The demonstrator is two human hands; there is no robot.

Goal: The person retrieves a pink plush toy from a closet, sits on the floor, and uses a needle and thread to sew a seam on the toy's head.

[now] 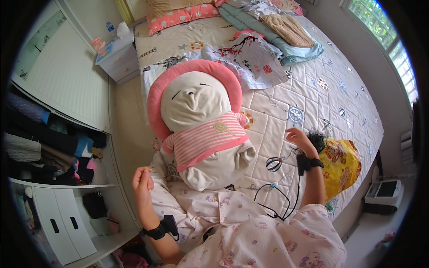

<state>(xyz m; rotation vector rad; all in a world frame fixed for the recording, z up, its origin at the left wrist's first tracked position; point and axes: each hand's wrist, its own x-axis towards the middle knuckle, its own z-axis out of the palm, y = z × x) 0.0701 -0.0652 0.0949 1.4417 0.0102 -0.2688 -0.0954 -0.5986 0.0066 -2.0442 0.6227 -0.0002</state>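
A large white plush toy (197,100) lies on its back before me, its head ringed by a pink cushion-like rim (156,97). It wears a pink-and-white striped shirt (204,142) with a lollipop patch. My left hand (142,182) is raised left of the toy's lower body, apart from it, with fingers curled in and nothing visible in them. Off to the toy's right, my right hand (298,137) hovers over the quilted bed cover (268,130), fingers spread and holding nothing. Black bands with small devices circle both forearms; a black cable (295,204) hangs by the right one.
A yellow printed bag (342,167) and a black stringy bundle (316,142) lie beside my right forearm. Beyond the toy are a printed cloth (258,63), folded blue bedding (301,55) and a pillow (187,16). An open wardrobe (60,186) and a nightstand (117,60) stand left.
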